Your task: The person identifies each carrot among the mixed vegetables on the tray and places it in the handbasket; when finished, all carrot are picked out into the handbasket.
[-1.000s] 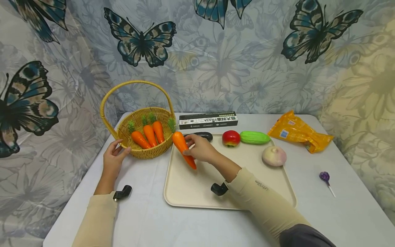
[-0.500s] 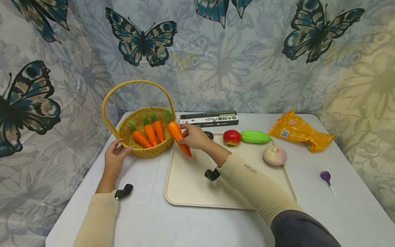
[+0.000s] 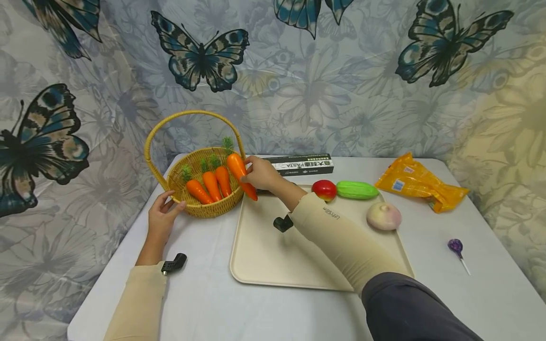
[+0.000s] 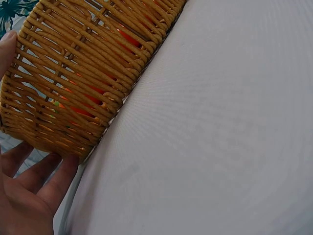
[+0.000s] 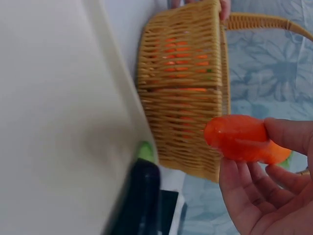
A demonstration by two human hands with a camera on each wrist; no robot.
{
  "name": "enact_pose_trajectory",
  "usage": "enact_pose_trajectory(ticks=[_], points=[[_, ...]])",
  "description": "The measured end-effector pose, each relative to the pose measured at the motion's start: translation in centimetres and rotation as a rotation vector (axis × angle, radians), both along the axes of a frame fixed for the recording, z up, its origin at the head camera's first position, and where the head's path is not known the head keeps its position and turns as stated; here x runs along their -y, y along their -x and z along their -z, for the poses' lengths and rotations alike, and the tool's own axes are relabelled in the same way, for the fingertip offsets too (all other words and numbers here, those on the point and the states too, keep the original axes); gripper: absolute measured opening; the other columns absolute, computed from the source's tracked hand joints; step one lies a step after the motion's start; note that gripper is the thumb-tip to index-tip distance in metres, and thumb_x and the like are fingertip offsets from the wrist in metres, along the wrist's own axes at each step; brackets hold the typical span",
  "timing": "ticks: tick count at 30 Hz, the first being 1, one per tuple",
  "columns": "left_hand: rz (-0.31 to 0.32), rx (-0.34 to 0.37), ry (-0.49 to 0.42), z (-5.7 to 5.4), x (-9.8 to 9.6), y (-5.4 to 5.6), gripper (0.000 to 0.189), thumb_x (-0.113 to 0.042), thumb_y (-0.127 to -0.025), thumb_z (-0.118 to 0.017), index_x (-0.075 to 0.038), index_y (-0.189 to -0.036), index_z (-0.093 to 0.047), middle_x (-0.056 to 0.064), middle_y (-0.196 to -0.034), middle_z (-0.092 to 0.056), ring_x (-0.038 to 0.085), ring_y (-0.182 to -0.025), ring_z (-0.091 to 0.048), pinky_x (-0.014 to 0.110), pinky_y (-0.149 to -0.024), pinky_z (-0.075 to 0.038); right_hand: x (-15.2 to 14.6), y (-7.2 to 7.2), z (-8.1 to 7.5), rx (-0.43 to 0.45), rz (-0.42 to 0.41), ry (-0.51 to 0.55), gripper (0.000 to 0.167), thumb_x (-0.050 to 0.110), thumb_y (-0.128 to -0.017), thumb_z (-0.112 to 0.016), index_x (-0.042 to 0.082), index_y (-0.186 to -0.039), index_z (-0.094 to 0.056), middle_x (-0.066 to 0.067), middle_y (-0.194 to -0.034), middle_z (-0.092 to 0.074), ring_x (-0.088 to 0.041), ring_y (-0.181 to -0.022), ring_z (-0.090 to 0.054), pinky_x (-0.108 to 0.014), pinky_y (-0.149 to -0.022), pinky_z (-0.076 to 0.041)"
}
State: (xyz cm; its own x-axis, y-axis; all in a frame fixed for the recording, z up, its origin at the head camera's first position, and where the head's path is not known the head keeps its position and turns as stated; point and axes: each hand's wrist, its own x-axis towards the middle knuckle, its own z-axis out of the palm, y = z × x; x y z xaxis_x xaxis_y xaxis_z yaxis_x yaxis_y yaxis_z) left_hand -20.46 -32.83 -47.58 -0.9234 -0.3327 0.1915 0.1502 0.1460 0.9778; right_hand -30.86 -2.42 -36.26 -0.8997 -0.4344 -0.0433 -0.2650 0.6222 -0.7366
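Observation:
My right hand (image 3: 263,175) pinches an orange carrot (image 3: 237,166) between thumb and fingers, tilted, its green leafy top up by the right side of the wicker basket (image 3: 213,209). In the right wrist view, the carrot (image 5: 237,137) overlaps the basket's rim. Three carrots (image 3: 198,191) lie inside the basket, tops toward the back. My left hand (image 3: 162,219) holds the basket's near left side; in the left wrist view its thumb is at the rim and the fingers touch the woven wall (image 4: 88,63) lower down. A dark eggplant (image 5: 142,191) with a green end lies beneath the right hand.
A cream tray (image 3: 273,270) bears a red fruit (image 3: 324,190), a green cucumber-like vegetable (image 3: 357,190) and a pinkish-white bulb (image 3: 384,216). Behind it stands a pasta box (image 3: 307,165). An orange bag (image 3: 420,184) and a purple lollipop (image 3: 455,246) lie to the right. The basket's handle (image 3: 194,112) arches high.
The right hand has carried the carrot up and left, from over the tray to the basket's right rim. The left hand has kept its place at the basket.

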Motion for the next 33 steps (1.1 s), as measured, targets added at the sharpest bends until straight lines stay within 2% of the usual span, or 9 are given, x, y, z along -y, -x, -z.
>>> enact_pose_trajectory(ticks=[6, 9, 14, 21, 28, 33], points=[[0.006, -0.004, 0.003, 0.0, 0.0, 0.0, 0.06, -0.01, -0.085, -0.077, 0.002, -0.136, -0.048, 0.01, -0.152, -0.034, 0.035, -0.132, -0.042, 0.015, -0.085, -0.049, 1.4, 1.6, -1.2, 0.021, 0.004, 0.043, 0.057, 0.017, -0.087, -0.074, 0.005, -0.136, -0.048, -0.007, -0.108, -0.064, -0.018, -0.087, -0.065, -0.027, -0.067, -0.055], [-0.001, 0.0, 0.007, -0.1, -0.1, -0.1, 0.06, -0.01, -0.085, -0.077, 0.002, -0.136, -0.048, 0.009, -0.152, -0.034, 0.034, -0.131, -0.043, 0.015, -0.085, -0.049, 2.1, 2.2, -1.4, -0.008, 0.003, 0.011, 0.06, 0.019, -0.088, -0.073, 0.005, -0.139, -0.046, -0.005, -0.109, -0.064, -0.017, -0.089, -0.064, -0.027, -0.07, -0.054], [0.001, -0.002, 0.014, -0.1, -0.2, -0.1, 0.059, -0.01, -0.085, -0.077, 0.002, -0.136, -0.048, 0.01, -0.151, -0.035, 0.034, -0.131, -0.043, 0.014, -0.084, -0.049, 3.5, 2.9, -1.4, -0.026, 0.038, -0.014, 0.059, 0.023, -0.089, -0.071, 0.01, -0.141, -0.046, -0.002, -0.108, -0.063, -0.016, -0.091, -0.061, -0.029, -0.072, -0.053], [0.008, -0.002, 0.021, -0.2, -0.2, -0.1, 0.057, -0.011, -0.087, -0.076, 0.001, -0.136, -0.049, 0.011, -0.153, -0.032, 0.035, -0.132, -0.042, 0.014, -0.085, -0.049, 5.3, 3.0, -0.7, -0.05, 0.079, 0.01, 0.059, 0.02, -0.092, -0.068, 0.01, -0.145, -0.042, -0.007, -0.12, -0.061, -0.019, -0.101, -0.06, -0.03, -0.077, -0.053], [-0.005, 0.022, 0.025, -0.4, -0.1, -0.1, 0.058, -0.012, -0.086, -0.076, -0.001, -0.136, -0.05, 0.009, -0.153, -0.033, 0.033, -0.132, -0.042, 0.013, -0.085, -0.048, 6.4, 2.6, 0.5, -0.057, 0.083, -0.094, 0.062, 0.019, -0.092, -0.065, 0.009, -0.147, -0.039, -0.008, -0.119, -0.063, -0.02, -0.094, -0.062, -0.03, -0.072, -0.054], [0.006, 0.004, 0.012, -0.2, -0.1, -0.2, 0.058, -0.01, -0.086, -0.076, 0.0, -0.137, -0.049, 0.009, -0.152, -0.034, 0.033, -0.132, -0.041, 0.014, -0.085, -0.048, 6.5, 2.4, 0.7, -0.102, 0.105, -0.205, 0.062, 0.025, -0.093, -0.062, 0.006, -0.147, -0.038, -0.007, -0.112, -0.064, -0.021, -0.088, -0.062, -0.031, -0.071, -0.053]])
